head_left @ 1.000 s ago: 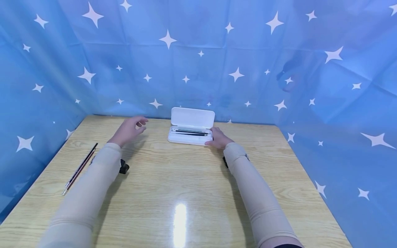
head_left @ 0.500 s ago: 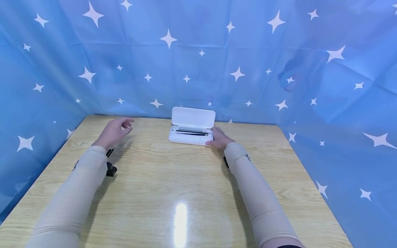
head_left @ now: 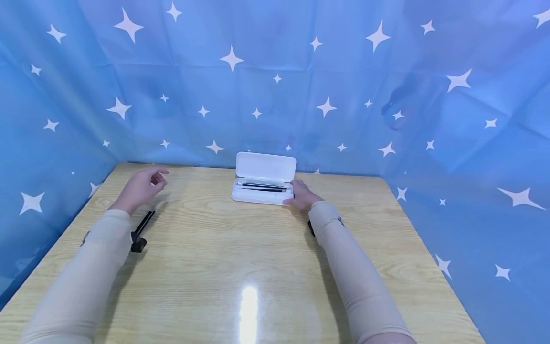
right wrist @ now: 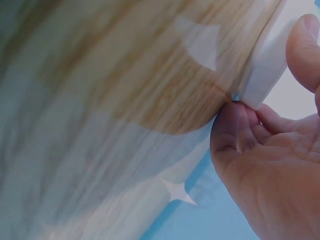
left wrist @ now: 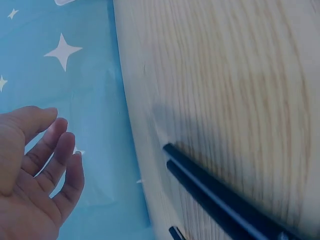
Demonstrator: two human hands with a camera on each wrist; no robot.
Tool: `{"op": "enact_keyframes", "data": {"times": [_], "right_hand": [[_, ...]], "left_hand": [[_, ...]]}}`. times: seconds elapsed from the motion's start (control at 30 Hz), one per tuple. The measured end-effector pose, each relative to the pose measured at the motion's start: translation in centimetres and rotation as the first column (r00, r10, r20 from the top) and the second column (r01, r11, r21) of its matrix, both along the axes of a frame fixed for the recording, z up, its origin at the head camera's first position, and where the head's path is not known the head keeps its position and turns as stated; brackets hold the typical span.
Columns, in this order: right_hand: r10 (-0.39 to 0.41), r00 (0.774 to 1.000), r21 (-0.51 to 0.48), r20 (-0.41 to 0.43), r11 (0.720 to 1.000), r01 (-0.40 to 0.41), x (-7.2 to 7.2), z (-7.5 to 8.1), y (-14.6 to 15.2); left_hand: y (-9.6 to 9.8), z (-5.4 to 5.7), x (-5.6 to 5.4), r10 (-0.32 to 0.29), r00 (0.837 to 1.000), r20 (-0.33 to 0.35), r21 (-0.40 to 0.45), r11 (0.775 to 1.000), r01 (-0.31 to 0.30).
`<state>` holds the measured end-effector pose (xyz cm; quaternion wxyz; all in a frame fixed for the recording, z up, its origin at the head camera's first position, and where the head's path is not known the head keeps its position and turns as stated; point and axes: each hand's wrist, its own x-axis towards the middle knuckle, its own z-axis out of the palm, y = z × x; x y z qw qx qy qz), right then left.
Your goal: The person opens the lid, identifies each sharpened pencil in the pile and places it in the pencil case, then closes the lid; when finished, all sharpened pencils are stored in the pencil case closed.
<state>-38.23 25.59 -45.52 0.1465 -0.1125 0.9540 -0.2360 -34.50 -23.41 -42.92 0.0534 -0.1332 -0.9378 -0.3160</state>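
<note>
An open white pencil case (head_left: 240, 195) stands at the back of the table with its lid (head_left: 266, 166) raised. Several dark pencils (head_left: 266, 189) lie in its tray. My right hand (head_left: 304, 195) grips the case's right end, thumb at the front; the right wrist view shows fingers (right wrist: 240, 125) at its edge. At the back left my left hand (head_left: 139, 187) hovers with loosely curled fingers and holds nothing. Two black pencils (head_left: 145, 221) lie side by side on the table by the left wrist, large in the left wrist view; a third dark end (left wrist: 176, 233) shows below them.
The light wooden table (head_left: 206, 267) meets a blue star-patterned curtain (head_left: 275, 114) at the back and both sides. A black wrist camera (head_left: 139, 245) hangs under the left sleeve (head_left: 81, 277), near the black pencils.
My left hand has moved left and uncovered the two black pencils. Its sleeve now covers the pencils seen farther left a second ago. The right hand stays on the case.
</note>
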Motion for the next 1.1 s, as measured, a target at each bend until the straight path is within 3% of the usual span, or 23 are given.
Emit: {"op": "enact_keyframes", "data": {"times": [0.43, 0.6, 0.83, 1.1], "right_hand": [[0.001, 1.000, 0.003, -0.005, 1.000, -0.001, 0.1, -0.6, -0.1], [-0.015, 1.000, -0.011, 0.003, 1.000, 0.015, 0.2, -0.7, -0.1], [-0.027, 1.000, -0.014, 0.007, 1.000, 0.027, 0.9, -1.0, 0.2], [-0.019, 1.000, -0.005, 0.001, 1.000, 0.019, 0.7, -0.9, 0.1]], "left_hand": [[-3.7, -0.2, 1.7, 0.007, 0.997, 0.072, -0.032, 0.999, -0.004], [-4.6, 0.3, 2.6, 0.012, 0.990, 0.139, -0.046, 0.999, -0.005], [-6.4, -0.1, 3.3, 0.018, 0.968, 0.251, 0.016, 1.000, -0.023], [-7.4, 0.2, 4.4, -0.015, 0.923, 0.385, 0.041, 0.999, -0.001]]}}
